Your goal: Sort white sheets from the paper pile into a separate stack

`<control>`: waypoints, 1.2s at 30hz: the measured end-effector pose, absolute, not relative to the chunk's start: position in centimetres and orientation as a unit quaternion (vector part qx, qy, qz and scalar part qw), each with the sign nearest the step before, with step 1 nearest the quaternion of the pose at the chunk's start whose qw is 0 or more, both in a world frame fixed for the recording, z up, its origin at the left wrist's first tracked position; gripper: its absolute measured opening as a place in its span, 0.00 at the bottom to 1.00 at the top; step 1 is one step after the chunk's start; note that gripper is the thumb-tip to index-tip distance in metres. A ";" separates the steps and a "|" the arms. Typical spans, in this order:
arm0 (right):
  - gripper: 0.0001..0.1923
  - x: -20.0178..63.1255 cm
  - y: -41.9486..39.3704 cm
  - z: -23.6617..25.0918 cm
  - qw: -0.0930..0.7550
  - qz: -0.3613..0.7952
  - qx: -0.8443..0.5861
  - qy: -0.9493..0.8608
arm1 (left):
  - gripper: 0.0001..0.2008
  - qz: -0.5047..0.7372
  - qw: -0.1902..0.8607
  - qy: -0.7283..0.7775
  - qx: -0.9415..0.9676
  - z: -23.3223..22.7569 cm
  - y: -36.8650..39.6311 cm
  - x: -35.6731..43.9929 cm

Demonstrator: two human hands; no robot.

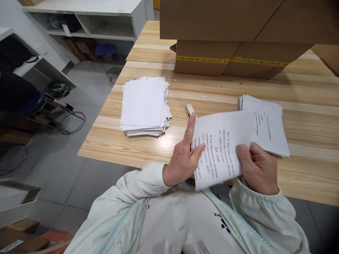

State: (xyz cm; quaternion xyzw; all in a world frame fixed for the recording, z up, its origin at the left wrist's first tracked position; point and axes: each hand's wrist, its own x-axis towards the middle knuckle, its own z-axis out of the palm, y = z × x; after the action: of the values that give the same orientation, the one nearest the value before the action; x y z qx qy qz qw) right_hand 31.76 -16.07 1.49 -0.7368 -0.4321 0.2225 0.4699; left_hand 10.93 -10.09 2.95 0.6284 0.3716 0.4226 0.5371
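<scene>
Left hand: the left hand [182,158] pinches the left edge of a printed sheet [225,148], thumb on its face, forefinger stretched up along the edge, other fingers behind the paper.
Right hand: the right hand [258,169] is curled closed on the sheet's lower right part, thumb on top, fingers underneath.
Printed sheet: one, held over the near edge of the wooden table [148,148], close to the person's chest, its text running sideways.
Paper stacks: two. A thick, ragged white stack [144,106] lies blank side up near the table's left edge, well apart from the hands; a thinner printed stack [267,123] lies just behind the held sheet, partly hidden by it.
Stapler: one small beige stapler [189,110], just above the left forefinger, between the two stacks.
Cardboard boxes: two stacked cardboard boxes [233,38] fill the far side of the table.
Open room: bare wood lies between the stacks and before the boxes; the near edge runs under the wrists, and grey floor lies left of the table.
Stools: two blue stools, one [106,50] by the white shelving [106,21], one [34,102] at far left.
</scene>
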 end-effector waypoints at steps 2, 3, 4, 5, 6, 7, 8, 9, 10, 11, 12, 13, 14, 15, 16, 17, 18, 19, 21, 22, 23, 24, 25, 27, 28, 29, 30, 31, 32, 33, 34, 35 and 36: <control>0.25 33.1 -16.6 0.6 0.417 0.359 -0.730 -0.404 | 0.32 0.352 0.554 0.388 0.647 1.9 -10.3 10.6; 0.25 33.6 -16.8 0.0 0.400 0.410 -0.722 -0.387 | 0.28 0.312 0.574 0.392 0.648 1.4 -10.3 10.5; 0.26 33.9 -16.9 -0.6 0.389 0.443 -0.717 -0.372 | 0.24 0.268 0.606 0.396 0.636 0.8 -10.1 10.4; 0.26 34.2 -16.9 -1.1 0.382 0.460 -0.715 -0.362 | 0.19 0.227 0.645 0.399 0.611 0.3 -9.8 10.4; 0.26 34.3 -16.8 -1.6 0.377 0.465 -0.716 -0.358 | 0.16 0.192 0.685 0.402 0.576 -0.1 -9.4 10.4; 0.26 34.5 -16.5 -1.9 0.375 0.463 -0.719 -0.358 | 0.15 0.167 0.720 0.404 0.540 -0.3 -9.0 10.4; 0.26 34.6 -16.2 -2.1 0.373 0.458 -0.721 -0.361 | 0.14 0.153 0.744 0.404 0.510 -0.4 -8.5 10.5; 0.26 34.7 -15.9 -2.2 0.372 0.450 -0.724 -0.367 | 0.13 0.149 0.759 0.403 0.490 -0.5 -8.0 10.6; 0.27 34.8 -15.4 -2.2 0.370 0.439 -0.728 -0.375 | 0.12 0.151 0.765 0.402 0.479 -0.4 -7.6 10.8; 0.27 34.8 -14.9 -2.3 0.365 0.430 -0.731 -0.384 | 0.12 0.153 0.769 0.402 0.474 -0.3 -7.2 10.9; 0.27 34.8 -14.4 -2.4 0.362 0.423 -0.732 -0.393 | 0.11 0.152 0.771 0.403 0.469 -0.2 -6.8 11.0; 0.28 34.8 -14.0 -2.6 0.358 0.419 -0.731 -0.402 | 0.11 0.152 0.772 0.407 0.464 -0.1 -6.4 11.1; 0.28 34.8 -13.5 -2.7 0.354 0.416 -0.730 -0.411 | 0.11 0.153 0.771 0.413 0.460 0.0 -6.1 11.3; 0.28 34.8 -13.2 -2.8 0.351 0.411 -0.729 -0.421 | 0.11 0.156 0.768 0.421 0.457 0.0 -5.8 11.4; 0.28 34.8 -12.9 -2.8 0.344 0.404 -0.729 -0.433 | 0.12 0.162 0.762 0.431 0.455 0.0 -5.4 11.5; 0.28 34.9 -12.8 -2.6 0.330 0.391 -0.731 -0.451 | 0.12 0.169 0.755 0.442 0.455 -0.1 -5.1 11.6; 0.28 35.1 -12.7 -2.2 0.307 0.371 -0.736 -0.475 | 0.13 0.175 0.748 0.451 0.455 -0.1 -4.8 11.8; 0.27 35.5 -12.8 -1.5 0.277 0.344 -0.742 -0.504 | 0.13 0.179 0.743 0.457 0.455 -0.2 -4.5 11.9; 0.24 36.7 -12.8 0.5 0.210 0.273 -0.752 -0.562 | 0.13 0.178 0.741 0.461 0.455 -0.2 -4.0 12.0; 0.23 37.4 -12.7 1.8 0.186 0.230 -0.752 -0.589 | 0.13 0.175 0.742 0.461 0.453 -0.2 -3.7 12.0; 0.21 38.0 -12.3 3.1 0.176 0.186 -0.745 -0.615 | 0.13 0.172 0.744 0.460 0.453 -0.2 -3.6 12.1; 0.20 38.4 -11.6 4.3 0.176 0.147 -0.730 -0.643 | 0.13 0.171 0.746 0.458 0.453 -0.1 -3.4 12.1; 0.19 38.5 -10.7 5.4 0.180 0.121 -0.707 -0.673 | 0.13 0.171 0.748 0.454 0.453 -0.1 -3.3 12.1; 0.19 37.7 -7.8 6.8 0.182 0.119 -0.650 -0.728 | 0.13 0.174 0.751 0.446 0.454 -0.2 -3.3 12.1; 0.19 36.8 -6.1 7.0 0.172 0.140 -0.627 -0.747 | 0.13 0.176 0.752 0.444 0.455 -0.2 -3.3 12.1; 0.19 35.6 -4.3 6.9 0.155 0.172 -0.614 -0.755 | 0.13 0.176 0.752 0.443 0.455 -0.2 -3.3 12.1; 0.19 34.3 -2.4 6.5 0.137 0.195 -0.610 -0.756 | 0.13 0.176 0.752 0.444 0.455 -0.1 -3.3 12.0; 0.19 32.8 -0.8 5.8 0.123 0.207 -0.610 -0.755 | 0.13 0.175 0.751 0.446 0.455 -0.1 -3.3 12.0; 0.19 31.4 0.7 5.1 0.114 0.215 -0.608 -0.756 | 0.13 0.174 0.750 0.447 0.456 0.0 -3.2 11.9; 0.19 30.2 1.9 4.3 0.110 0.218 -0.608 -0.756 | 0.13 0.173 0.749 0.449 0.455 0.0 -3.2 11.8; 0.19 29.2 2.8 3.6 0.111 0.220 -0.607 -0.755 | 0.13 0.172 0.748 0.451 0.455 0.1 -3.1 11.8; 0.19 28.5 3.4 3.0 0.116 0.223 -0.607 -0.754 | 0.13 0.171 0.746 0.455 0.455 0.2 -3.0 11.7; 0.19 28.0 3.8 2.6 0.120 0.223 -0.609 -0.751 | 0.13 0.171 0.744 0.459 0.455 0.3 -2.8 11.6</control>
State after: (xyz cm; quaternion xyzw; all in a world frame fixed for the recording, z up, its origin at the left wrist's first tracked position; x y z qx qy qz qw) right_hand 27.99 3.77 2.58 -0.6094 -0.7514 0.2226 0.1202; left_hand 11.61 -2.83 0.27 0.4549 0.4590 0.1708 0.7438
